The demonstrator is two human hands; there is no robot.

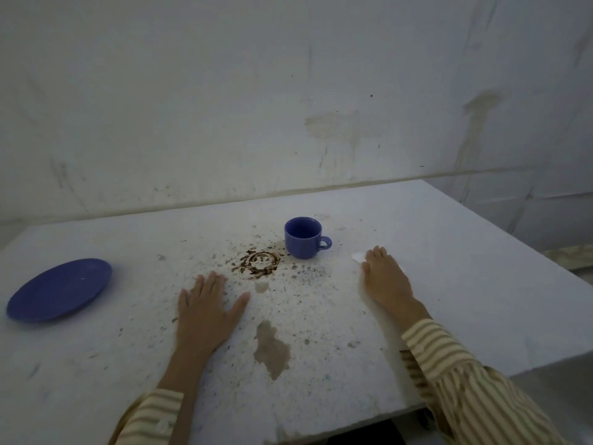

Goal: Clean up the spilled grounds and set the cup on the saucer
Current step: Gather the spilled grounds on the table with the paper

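Brown grounds (pixel 260 264) ring the desk (pixel 449 239) beside the cup (pixel 303 237); saucer (pixel 59 289) far left. With right hand (pixel 386 277) fingers flat on the tissue (pixel 358 256), left hand (pixel 208 311) splayed, wipe inward.

I am looking at a blue cup (pixel 303 237) and a saucer (pixel 59 289) in the same blue. The spilled grounds (pixel 261 262) are showing dark brown, ring-shaped with fine specks scattered around. The table (pixel 465 252) is looking whitish and speckled, with a grey-brown patch (pixel 272 350) on it. My sleeves (pixel 449 364) are showing cream and tan stripes. A white scrap (pixel 358 256) is peeking from under my right hand (pixel 386 279).
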